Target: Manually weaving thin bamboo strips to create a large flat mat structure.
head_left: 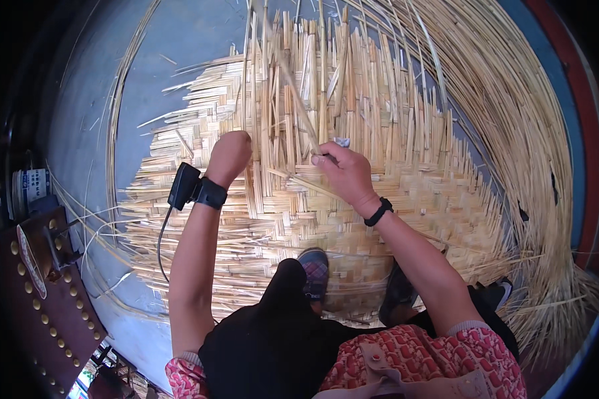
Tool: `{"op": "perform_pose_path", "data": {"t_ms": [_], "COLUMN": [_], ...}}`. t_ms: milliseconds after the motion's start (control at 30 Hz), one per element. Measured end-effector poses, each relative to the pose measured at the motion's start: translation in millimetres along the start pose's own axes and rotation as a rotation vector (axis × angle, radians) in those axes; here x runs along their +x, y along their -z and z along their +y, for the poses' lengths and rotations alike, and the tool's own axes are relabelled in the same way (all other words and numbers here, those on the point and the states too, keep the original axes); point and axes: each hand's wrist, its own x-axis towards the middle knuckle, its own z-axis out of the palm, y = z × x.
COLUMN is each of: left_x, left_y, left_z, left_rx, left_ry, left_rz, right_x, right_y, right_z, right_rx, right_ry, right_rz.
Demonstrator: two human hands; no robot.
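A grey-blue floor (173,40) spreads under the work, with a brown panel (56,296) bearing rows of round gold-coloured studs at the lower left and one great bundle of loose reeds (512,100) along the right. One woven mat (293,219) lies on the floor in the middle, its far edge ragged with strips too many to count. Two shoes, one patterned (315,269) and one dark (396,292), cover part of its near side; two wrists wear black bands, the left one's carrying one black box (184,186) with a cable. The right hand (348,171) has its fingers closed around one long reed strip (293,90) – slanting away above the mat. The left hand (231,156) is curled over the weave – its fingertips hidden, so I cannot tell whether they grasp anything.
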Motion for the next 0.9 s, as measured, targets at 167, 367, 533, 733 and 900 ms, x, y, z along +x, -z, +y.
{"op": "perform_pose_path", "data": {"t_ms": [167,367,533,733,900], "left_x": [27.6,1.6,13.9,21.5,33.3], "left_y": [8.6,16.3,1.6,-12.7,8.5], "left_z": [29.9,74.2,48.9,38.4,37.9], "left_rx": [-0.83,-2.01,-1.717,-1.737,-1.333], "left_ry": [0.229,0.32,0.186,0.142,-0.046], "left_rz": [-0.191,-0.161,-0.696,-0.745,-0.614], "right_x": [-5.4,-9.5,-3.0,15.2,43.6], "right_y": [-0.5,-1.5,-4.0,-3.2,-5.3], "right_z": [19.6,23.1,13.9,1.0,22.1], "right_rx": [0.276,0.446,0.462,0.191,-0.015], "right_ry": [-0.197,-0.198,-0.23,-0.275,0.05], "right_rz": [0.039,0.126,0.114,0.002,-0.317]}}
